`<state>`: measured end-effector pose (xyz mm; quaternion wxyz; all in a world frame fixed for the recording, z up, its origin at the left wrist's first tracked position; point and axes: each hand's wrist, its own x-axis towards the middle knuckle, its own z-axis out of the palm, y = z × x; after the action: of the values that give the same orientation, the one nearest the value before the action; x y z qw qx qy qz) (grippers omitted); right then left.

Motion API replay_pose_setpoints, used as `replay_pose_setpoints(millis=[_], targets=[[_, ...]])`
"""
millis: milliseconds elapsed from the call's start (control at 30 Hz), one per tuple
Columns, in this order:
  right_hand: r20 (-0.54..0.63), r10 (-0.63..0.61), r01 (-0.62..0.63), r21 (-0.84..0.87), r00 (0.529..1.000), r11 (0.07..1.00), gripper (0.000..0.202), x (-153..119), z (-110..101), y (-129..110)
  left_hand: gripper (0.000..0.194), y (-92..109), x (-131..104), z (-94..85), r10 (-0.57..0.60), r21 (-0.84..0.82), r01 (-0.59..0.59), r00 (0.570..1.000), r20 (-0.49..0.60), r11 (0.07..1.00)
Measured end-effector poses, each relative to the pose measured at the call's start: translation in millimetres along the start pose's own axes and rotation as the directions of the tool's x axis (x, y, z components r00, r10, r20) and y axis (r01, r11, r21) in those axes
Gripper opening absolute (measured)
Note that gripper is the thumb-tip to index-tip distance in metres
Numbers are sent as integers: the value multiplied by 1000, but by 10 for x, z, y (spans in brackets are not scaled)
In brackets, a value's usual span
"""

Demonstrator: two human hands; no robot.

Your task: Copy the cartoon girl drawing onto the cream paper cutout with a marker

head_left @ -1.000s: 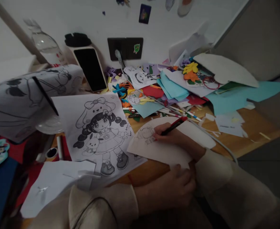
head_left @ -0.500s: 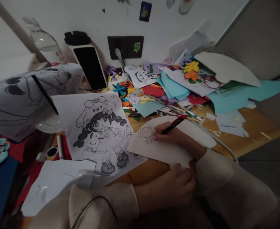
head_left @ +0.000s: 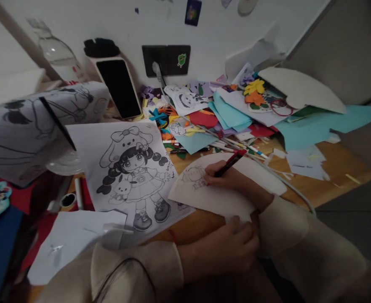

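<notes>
Curls the fingers of the left hand (head_left: 228, 248) at the near edge of the curved white sheet (head_left: 217, 204); cannot tell from here whether pinching it. Grips a red-and-black pen (head_left: 231, 163) between thumb and fingers of the right hand (head_left: 225, 177), above the curved white sheet, close to the faint sketch (head_left: 194, 176) on its left part. Just left of the curved white sheet, shows a printed drawing (head_left: 137, 176) of a braided girl. Beyond the curved white sheet, shows scattered white sticks (head_left: 225, 146), then light-blue paper (head_left: 231, 112); farther back and left, a phone (head_left: 118, 88) and wall socket (head_left: 178, 52).
</notes>
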<state>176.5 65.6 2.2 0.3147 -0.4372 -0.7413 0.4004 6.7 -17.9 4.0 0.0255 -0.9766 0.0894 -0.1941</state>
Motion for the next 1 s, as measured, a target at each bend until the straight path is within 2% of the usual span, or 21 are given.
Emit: replay_pose_setpoints(millis=[100,233,367,633,800,1000], targets=[[52,14,-15,6,999,1000,31,-8,-4,9,31,-4,4,-7,8,-11,-8,1000,7,1000],[23,22,-22,11,1000,1000,31,-11,-3,8,31,-6,8,-11,3,-29,-3,1000,5,1000],[70,9,-11,33,998,999,31,-7,-8,-21,32,-4,5,-7,-3,-23,2,1000,-9,1000],[92,-5,-2,73,996,997,33,-7,-25,8,32,-7,1,-14,1,-26,-1,1000,-7,1000],[-42,-12,15,73,999,997,32,52,109,-104,31,-8,6,-18,-3,-39,3,1000,-2,999],[16,19,-19,-37,1000,999,34,126,271,-288,30,-28,2,-25,13,-63,-13,1000,-4,998]])
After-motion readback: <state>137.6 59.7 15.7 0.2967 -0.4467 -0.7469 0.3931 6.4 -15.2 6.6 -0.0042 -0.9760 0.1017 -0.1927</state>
